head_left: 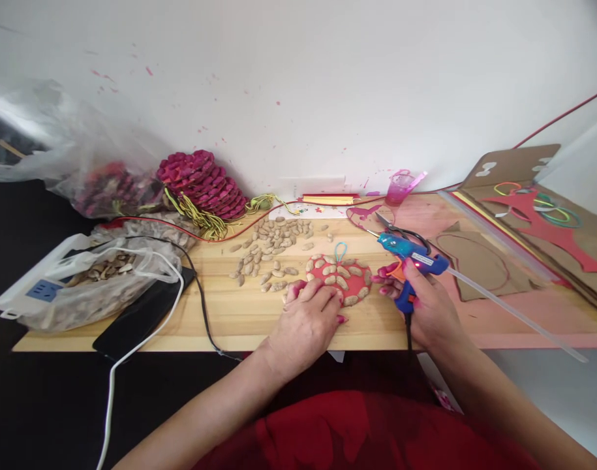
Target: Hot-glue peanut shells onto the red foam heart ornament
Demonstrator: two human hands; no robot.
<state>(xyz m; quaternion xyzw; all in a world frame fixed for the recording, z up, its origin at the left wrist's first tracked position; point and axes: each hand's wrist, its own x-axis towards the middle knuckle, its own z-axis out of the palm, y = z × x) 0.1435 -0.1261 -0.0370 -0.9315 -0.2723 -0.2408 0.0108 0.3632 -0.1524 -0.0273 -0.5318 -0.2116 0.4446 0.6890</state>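
A red rounded piece [359, 282] with several peanuts stuck on it and a blue loop at its top lies on the wooden table. My left hand [308, 316] rests over its lower left part, fingers bent and together; what is under the fingertips is hidden. To the right of the piece, my right hand [425, 300] is wrapped round a blue glue gun [412, 254] with an orange trigger, its nozzle pointing up and left. A long clear glue stick [513, 313] sticks out of its back. Loose peanuts [273, 245] are spread behind and left of my left hand.
Black scissors [400, 228] lie behind the glue gun. Further right are cardboard [479, 261] and red scraps [533, 215]. A pink cup [400, 189] stands by the wall. At left are a magenta peanut bundle [203, 183], a bag of peanut shells [102, 281], a power strip [38, 274] and cables.
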